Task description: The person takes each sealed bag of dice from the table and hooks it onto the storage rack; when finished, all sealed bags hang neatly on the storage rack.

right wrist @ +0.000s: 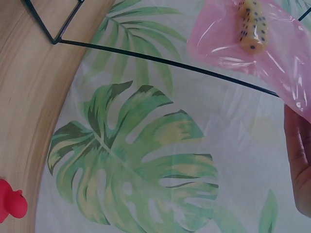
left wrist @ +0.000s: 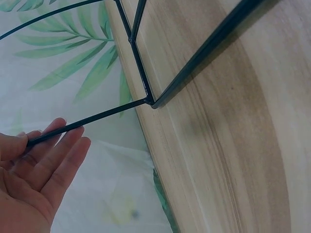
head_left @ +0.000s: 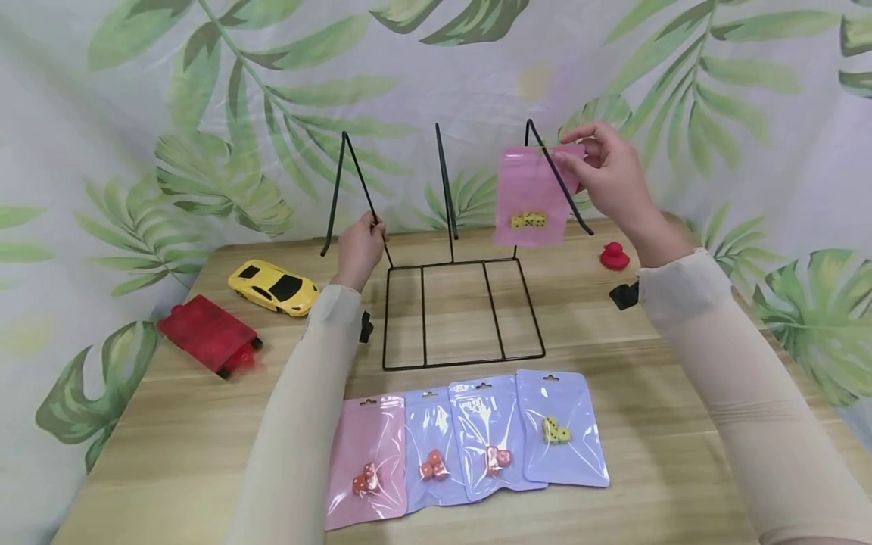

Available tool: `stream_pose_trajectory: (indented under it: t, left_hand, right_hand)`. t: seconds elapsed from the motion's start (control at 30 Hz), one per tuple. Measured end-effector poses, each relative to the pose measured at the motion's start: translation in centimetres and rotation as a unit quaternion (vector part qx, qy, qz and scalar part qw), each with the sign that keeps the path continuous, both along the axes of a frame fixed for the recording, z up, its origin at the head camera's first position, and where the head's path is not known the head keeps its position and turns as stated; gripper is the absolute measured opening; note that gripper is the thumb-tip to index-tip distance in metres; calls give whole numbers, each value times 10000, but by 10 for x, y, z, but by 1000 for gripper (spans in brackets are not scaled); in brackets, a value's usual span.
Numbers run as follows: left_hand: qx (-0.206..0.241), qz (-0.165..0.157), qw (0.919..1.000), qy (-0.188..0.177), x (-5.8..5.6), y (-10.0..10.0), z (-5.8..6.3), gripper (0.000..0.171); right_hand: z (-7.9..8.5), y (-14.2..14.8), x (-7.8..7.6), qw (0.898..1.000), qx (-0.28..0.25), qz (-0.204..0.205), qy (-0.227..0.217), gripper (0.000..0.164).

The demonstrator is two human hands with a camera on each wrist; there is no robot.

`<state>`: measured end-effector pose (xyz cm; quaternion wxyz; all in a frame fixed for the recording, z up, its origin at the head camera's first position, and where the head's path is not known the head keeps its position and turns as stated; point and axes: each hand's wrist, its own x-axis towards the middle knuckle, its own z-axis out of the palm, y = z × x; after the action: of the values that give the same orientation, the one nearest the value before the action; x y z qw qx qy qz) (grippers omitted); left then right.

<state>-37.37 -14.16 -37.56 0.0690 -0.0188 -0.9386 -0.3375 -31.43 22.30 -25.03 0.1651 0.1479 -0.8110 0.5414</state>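
A black wire rack (head_left: pixel 465 363) with three upright prongs stands on the wooden table. My left hand (head_left: pixel 361 246) pinches its left rear upright; the left wrist view shows thumb and fingers around that wire. At the rack's right prong, my right hand (head_left: pixel 611 170) grips a pink zip bag (head_left: pixel 527 182) by its top right corner. Yellow dice (head_left: pixel 528 220) lie in the bottom of this bag. In the head view the prong's front wire passes in front of the bag. The right wrist view cuts off most of the hand and the bag's top.
In front of the rack lie a pink bag (head_left: pixel 375 433) with red dice, two lavender bags (head_left: pixel 425 424) with red dice and a lavender bag (head_left: pixel 575 458) with yellow dice. A yellow toy car (head_left: pixel 275 288) and red toy vehicle (head_left: pixel 207 331) sit left, a red rubber duck (head_left: pixel 615 256) right.
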Motion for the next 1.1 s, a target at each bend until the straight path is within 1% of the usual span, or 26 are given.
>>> stream_pose_trajectory:
  t: [0.2, 0.4, 0.6, 0.7, 0.8, 0.9, 0.97, 1.03, 1.1]
  left_hand:
    - [-31, -61, 10000, -33, 3, -3, 1, 28]
    - [-26, -71, 10000, 53, 3, -3, 2, 29]
    - [-2, -49, 10000, -28, 4, -3, 1, 27]
    - [1, -22, 10000, -9, 3, -2, 0, 27]
    - [-17, -16, 10000, 28, 2, -2, 0, 26]
    - [-41, -23, 10000, 54, 2, -2, -1, 27]
    - [-45, -29, 10000, 65, 2, -1, -1, 26]
    - [-50, -25, 10000, 65, 2, -2, -2, 26]
    - [-52, -31, 10000, 67, 3, -2, -1, 27]
  right_hand:
    - [1, -6, -9, 9995, 98, -292, -90, 29]
    - [5, -12, -16, 9970, 330, -637, -290, 33]
    - [6, -13, -23, 9958, 333, -722, -457, 37]
    - [5, -13, -26, 9954, 318, -735, -531, 37]
    - [4, -13, -27, 9950, 380, -784, -486, 37]
    - [2, -12, -25, 9947, 475, -816, -403, 40]
    - [1, -10, -21, 9937, 574, -858, -441, 44]
    - [0, -7, -13, 9914, 738, -941, -536, 53]
    - [-1, -4, -2, 9880, 933, -1056, -638, 63]
